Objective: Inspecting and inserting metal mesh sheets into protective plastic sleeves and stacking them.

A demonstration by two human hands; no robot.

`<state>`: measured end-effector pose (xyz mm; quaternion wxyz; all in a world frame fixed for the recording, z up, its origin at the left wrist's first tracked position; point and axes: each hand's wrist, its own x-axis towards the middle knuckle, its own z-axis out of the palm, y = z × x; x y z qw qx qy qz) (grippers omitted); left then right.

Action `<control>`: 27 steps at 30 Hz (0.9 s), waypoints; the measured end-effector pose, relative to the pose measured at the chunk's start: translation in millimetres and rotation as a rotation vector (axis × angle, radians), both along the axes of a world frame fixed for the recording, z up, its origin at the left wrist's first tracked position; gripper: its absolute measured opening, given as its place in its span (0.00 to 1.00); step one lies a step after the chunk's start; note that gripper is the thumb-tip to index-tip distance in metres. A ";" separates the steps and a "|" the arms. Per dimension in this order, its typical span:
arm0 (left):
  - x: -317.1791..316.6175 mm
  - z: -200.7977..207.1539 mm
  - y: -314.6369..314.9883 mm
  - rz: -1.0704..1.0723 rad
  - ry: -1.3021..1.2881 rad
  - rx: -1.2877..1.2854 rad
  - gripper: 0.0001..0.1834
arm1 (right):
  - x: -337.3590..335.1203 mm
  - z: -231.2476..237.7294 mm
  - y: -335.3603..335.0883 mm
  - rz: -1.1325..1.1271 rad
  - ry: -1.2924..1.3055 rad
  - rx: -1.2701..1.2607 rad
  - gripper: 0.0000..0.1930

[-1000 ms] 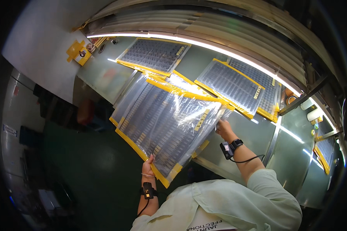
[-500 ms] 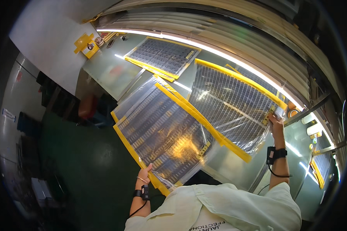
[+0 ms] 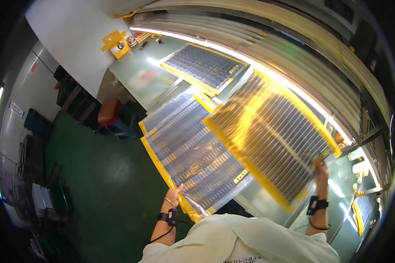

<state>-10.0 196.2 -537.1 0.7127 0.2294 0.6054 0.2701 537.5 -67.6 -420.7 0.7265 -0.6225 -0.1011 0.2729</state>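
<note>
Two large film sheets with dark striped patterns and yellow taped borders are in front of me. My left hand (image 3: 174, 194) is closed on the lower left yellow border of the left film sheet (image 3: 186, 151), fingers partly hidden by it. This sheet looks flat, with a small yellow label near its right corner. My right hand (image 3: 321, 170), blurred, grips the right corner of the right film sheet (image 3: 272, 140). That sheet is tilted up and smeared by motion, and its left border overlaps the left sheet's right side. Lamp light glares yellow across it.
Another yellow-bordered film sheet (image 3: 204, 65) lies farther back on the glass-topped table (image 3: 136, 72). A bright tube light (image 3: 197, 41) runs along the back. A yellow box (image 3: 120, 50) stands at the far left, a red-topped stool (image 3: 110, 113) beside the table, and white rolls (image 3: 360, 168) at right.
My right hand has lifted and tilted the right film sheet, which now catches strong glare. My left hand keeps its hold on the left sheet. The whole view has shifted slightly.
</note>
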 end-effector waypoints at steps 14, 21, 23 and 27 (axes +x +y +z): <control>61.6 -4.7 -24.4 0.125 0.018 -0.056 0.17 | -146.7 -93.7 124.6 0.869 0.149 -0.590 0.15; 59.0 -16.4 -17.5 0.051 0.003 -0.020 0.14 | 61.0 -160.3 99.2 -0.436 -0.285 -0.574 0.15; 59.1 -12.4 -18.2 0.049 -0.024 -0.028 0.13 | 73.5 -157.5 109.0 -0.555 0.021 -0.514 0.15; 71.6 5.8 -22.0 0.046 -0.022 -0.036 0.12 | 81.3 -148.0 124.1 -0.223 0.196 -0.447 0.15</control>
